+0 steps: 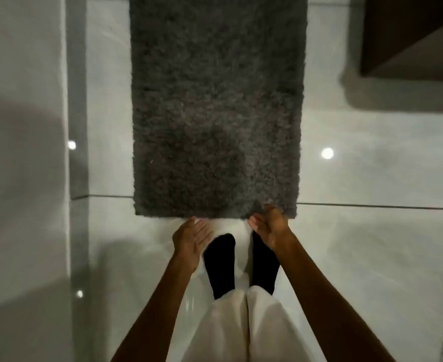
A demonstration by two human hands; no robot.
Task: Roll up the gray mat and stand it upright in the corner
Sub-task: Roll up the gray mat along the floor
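Standing at the near end of the floor, the person shows white trouser legs (230,325) and two feet in black socks (221,265), toes pointing toward the mat. Both bare forearms reach forward and down past the knees.

Left hand (190,237): palm turned inward and partly upward, fingers loosely spread, holding nothing. Fingertips sit just short of the mat's near edge; contact with the pile cannot be confirmed.

Right hand (268,227): also spread, palm facing inward toward the left hand, fingers slightly curled. Its upper fingers overlap the near edge of the mat close to the near right corner; whether they touch or grip the pile cannot be told. Nothing is pinched visibly.

Gray mat (216,105): shaggy, dark gray, rectangular, lying fully flat and unrolled on the floor. Long axis runs away from the person; near short edge lies just ahead of the toes, far end cut off by the top of the view.

Floor (372,244): glossy pale tile with dark grout lines, carrying round ceiling-light reflections on both sides of the mat.

Left side: a pale wall (19,126) runs parallel to the mat, near but apart from it.

Far right: a dark brown piece of furniture (411,35), well apart from the mat, casting a shadow on the tile.
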